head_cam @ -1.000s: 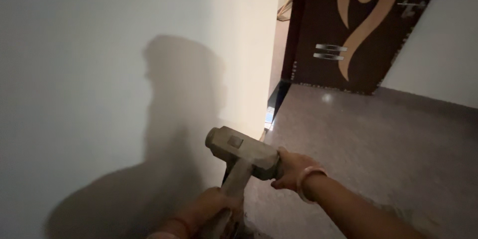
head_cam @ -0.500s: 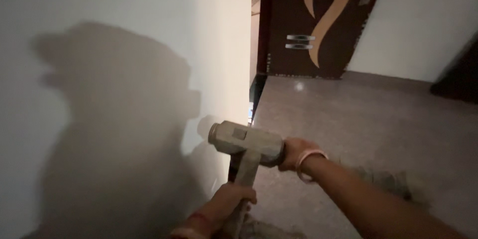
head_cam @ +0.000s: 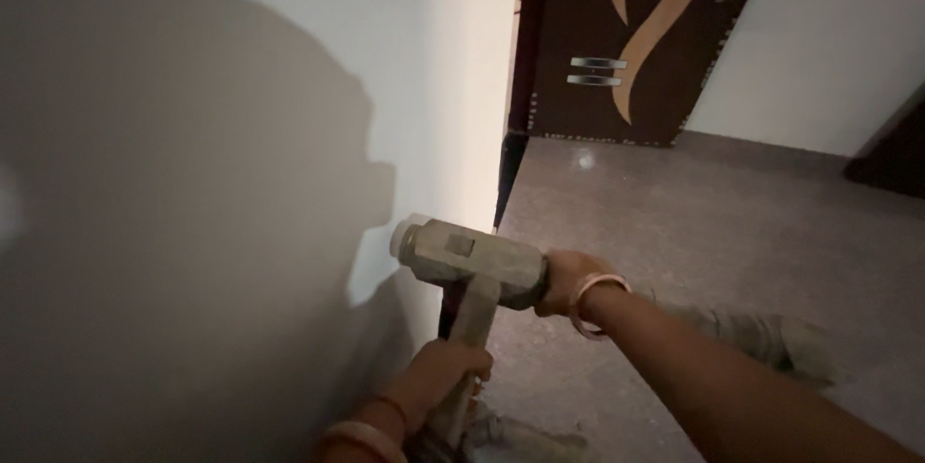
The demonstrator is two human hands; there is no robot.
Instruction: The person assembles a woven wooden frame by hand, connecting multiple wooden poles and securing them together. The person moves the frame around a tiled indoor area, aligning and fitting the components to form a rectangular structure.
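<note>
Mallet (head_cam: 474, 261) (one), two hands holding it, left hand (head_cam: 445, 374) gripping handle, right hand (head_cam: 562, 280) cupping head

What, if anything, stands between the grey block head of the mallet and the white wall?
Nothing visible: the grey block-headed mallet meets the white wall directly, left hand on its handle, right hand behind the head.

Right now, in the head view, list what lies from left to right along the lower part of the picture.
Shadowed white wall → left hand on the hammer handle → hammer head → right hand behind the head → bangle on that wrist → rubble on the floor.
</note>
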